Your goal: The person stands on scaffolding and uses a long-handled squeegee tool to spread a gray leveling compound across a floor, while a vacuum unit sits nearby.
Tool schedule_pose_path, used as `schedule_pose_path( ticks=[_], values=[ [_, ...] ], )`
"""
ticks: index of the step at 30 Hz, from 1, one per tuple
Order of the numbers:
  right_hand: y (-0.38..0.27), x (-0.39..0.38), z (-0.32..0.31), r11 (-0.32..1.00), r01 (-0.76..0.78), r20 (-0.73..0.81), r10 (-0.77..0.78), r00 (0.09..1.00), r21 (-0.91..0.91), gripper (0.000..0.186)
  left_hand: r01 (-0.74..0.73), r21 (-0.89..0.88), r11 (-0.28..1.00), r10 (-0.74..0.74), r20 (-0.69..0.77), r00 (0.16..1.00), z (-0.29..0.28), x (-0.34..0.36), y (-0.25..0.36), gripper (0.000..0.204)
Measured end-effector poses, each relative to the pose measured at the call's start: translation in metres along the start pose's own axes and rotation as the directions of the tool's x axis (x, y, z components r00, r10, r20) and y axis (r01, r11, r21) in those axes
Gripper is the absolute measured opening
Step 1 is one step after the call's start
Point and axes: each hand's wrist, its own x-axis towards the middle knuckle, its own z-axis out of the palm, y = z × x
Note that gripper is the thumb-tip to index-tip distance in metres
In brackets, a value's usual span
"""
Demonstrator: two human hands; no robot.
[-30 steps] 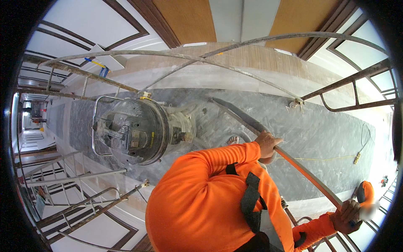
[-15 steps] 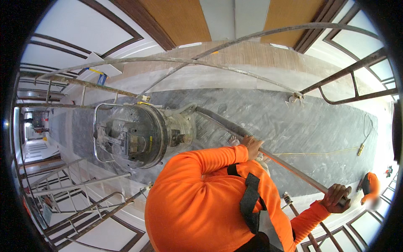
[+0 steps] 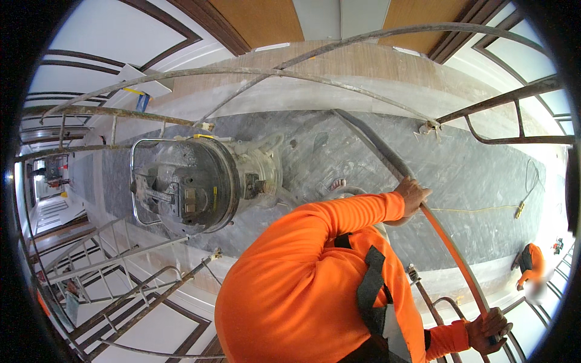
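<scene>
A long metal vacuum wand [image 3: 452, 251] runs slantwise across the right half, with a grey ribbed hose [image 3: 390, 158] lying along its far part. My left hand [image 3: 413, 196] is closed round the wand and hose at mid-length. Lower right, my right hand [image 3: 489, 331] is wrapped round the wand's near end. The wand's far tip reaches the far border of the dark floor strip. To the left stands a dusty drum vacuum cleaner [image 3: 187, 187] with a black top and a metal push handle. A loop of hose shows under my left forearm.
Scaffold frames [image 3: 97, 112] stand on both sides, with bent tubes [image 3: 272, 72] crossing ahead. A yellow power strip [image 3: 519, 210] and its cord lie on the grey dusty floor [image 3: 448, 175] at right. A person in orange [image 3: 531, 263] crouches at far right. A ladder-like frame [image 3: 121, 257] is lower left.
The wand's far end has swung right and away from the vacuum cleaner. My left hand has moved right, and my right hand has come nearer. Both keep their grip.
</scene>
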Motion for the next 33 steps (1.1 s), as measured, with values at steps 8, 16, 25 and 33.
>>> schedule_pose_path(
  ticks=[8, 16, 25, 33],
  values=[
    [0.009, -0.008, -0.015, 0.992, -0.067, -0.142, 0.051, 0.989, -0.108, 0.026, 0.028, 0.055, 0.998, -0.033, 0.095, 0.995, -0.008, -0.042, -0.022, 0.045],
    [0.061, -0.024, 0.01, 0.978, -0.175, 0.134, 0.159, 0.978, 0.112, 0.022, 0.175, 0.071, 0.982, -0.183, 0.132, 0.974, -0.033, -0.083, -0.051, 0.049],
    [0.06, -0.018, 0.022, 0.996, -0.09, 0.118, 0.09, 0.989, -0.004, 0.024, 0.129, 0.075, 0.989, -0.134, 0.076, 0.988, -0.044, -0.031, -0.049, 0.041],
    [0.017, -0.023, -0.007, 0.997, -0.068, -0.123, 0.064, 0.99, -0.028, 0.022, 0.038, 0.026, 0.999, -0.042, 0.194, 0.98, -0.015, -0.062, -0.034, 0.047]
  ],
)
